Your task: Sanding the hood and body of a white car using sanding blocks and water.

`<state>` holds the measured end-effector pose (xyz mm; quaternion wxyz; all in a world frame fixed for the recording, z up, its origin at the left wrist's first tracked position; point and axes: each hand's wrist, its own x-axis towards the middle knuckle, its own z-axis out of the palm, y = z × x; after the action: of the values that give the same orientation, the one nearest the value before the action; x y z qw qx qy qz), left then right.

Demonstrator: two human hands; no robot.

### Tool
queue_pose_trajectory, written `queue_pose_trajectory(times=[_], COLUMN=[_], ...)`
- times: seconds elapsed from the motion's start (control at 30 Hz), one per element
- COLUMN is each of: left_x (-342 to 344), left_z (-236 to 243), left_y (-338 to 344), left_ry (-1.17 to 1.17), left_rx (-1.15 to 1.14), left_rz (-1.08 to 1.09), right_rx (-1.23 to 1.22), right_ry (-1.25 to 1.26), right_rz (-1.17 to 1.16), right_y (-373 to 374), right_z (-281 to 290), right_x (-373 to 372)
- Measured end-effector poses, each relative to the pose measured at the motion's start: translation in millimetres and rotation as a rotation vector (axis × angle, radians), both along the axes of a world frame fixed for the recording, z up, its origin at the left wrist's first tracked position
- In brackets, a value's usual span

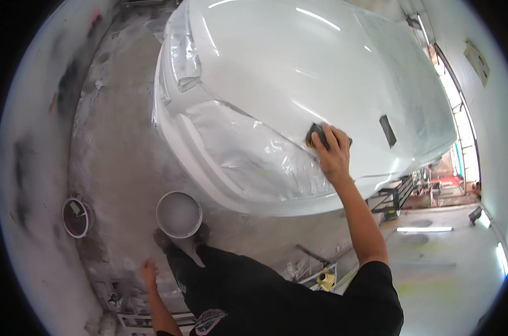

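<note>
My right hand (pixel 333 154) presses a dark sanding block (pixel 319 136) with a yellowish edge onto the white car hood (pixel 254 67). Its fingers wrap over the block near the hood's front edge. To the right, a dark strip of sandpaper (pixel 387 131) lies flat on the hood. Just in front of my right hand's spot, crinkled clear film (pixel 248 145) covers the headlight area. My left hand (pixel 148 273) hangs low at my side, away from the car, with loosely bent fingers and nothing visible in it.
A round bucket of cloudy grey liquid (pixel 179 215) stands at my feet. Further left, by the wall, is another bucket (pixel 76 218) with a greenish piece in it. A metal stand (pixel 396 196) is beside the car at right. Film also covers the other headlight and windshield.
</note>
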<state>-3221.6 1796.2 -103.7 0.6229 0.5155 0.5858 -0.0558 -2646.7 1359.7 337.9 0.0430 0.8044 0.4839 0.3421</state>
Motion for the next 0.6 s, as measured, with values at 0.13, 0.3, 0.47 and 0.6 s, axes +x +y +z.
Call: queue_pose_trajectory(times=[0.13,0.3,0.47,0.6], left_x=[-9,-33,-38,-50], left_z=[-15,-32,-27,-38], left_y=[1,8,17,8], left_ry=[0.096,0.014,0.081,0.176], left_rx=[-0.033,-0.051,-0.061,-0.049], left_rz=[-0.118,-0.116,-0.051,-0.073], right_rx=[-0.029,-0.142,-0.161,-0.172], right_ry=[0.015,0.088,0.093,0.117], right_rz=[0.044,0.188,0.001,0.066], right_y=[123,165,15,120], right_z=[12,12,4,0], right_x=[42,52,4,31])
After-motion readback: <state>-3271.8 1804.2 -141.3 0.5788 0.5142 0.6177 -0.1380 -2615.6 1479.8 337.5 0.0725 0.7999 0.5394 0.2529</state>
